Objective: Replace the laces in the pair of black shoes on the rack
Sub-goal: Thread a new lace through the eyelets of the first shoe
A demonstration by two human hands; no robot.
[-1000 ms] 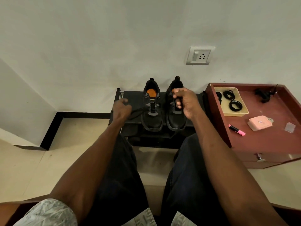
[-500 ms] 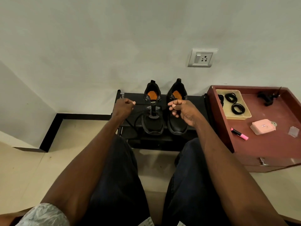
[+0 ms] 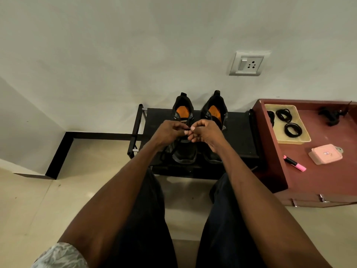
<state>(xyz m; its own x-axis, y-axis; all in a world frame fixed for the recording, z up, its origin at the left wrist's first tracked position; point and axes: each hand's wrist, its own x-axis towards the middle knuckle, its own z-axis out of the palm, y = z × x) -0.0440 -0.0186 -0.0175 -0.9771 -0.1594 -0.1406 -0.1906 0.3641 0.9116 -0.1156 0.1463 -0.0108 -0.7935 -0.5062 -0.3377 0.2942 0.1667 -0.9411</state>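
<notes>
Two black shoes with orange insoles stand side by side on a low black rack [image 3: 239, 132] against the wall, toes toward me. My left hand [image 3: 170, 131] and my right hand [image 3: 204, 132] meet over the tongue of the left shoe [image 3: 184, 151], fingers curled, each pinching a thin black lace. The lace between my fingertips is barely visible. The right shoe [image 3: 214, 111] is partly hidden behind my right hand and wrist.
A dark red cabinet top [image 3: 328, 175] stands right of the rack. On it lie a beige tray [image 3: 289, 140] with coiled black laces, a pink case [image 3: 325, 153], a pink marker [image 3: 294, 163] and a black clip [image 3: 332, 115]. A wall socket [image 3: 248, 63] sits above.
Both hands, spread apart with the lace stretched between them, have come together over the left shoe's tongue. The right hand moved off the right shoe.
</notes>
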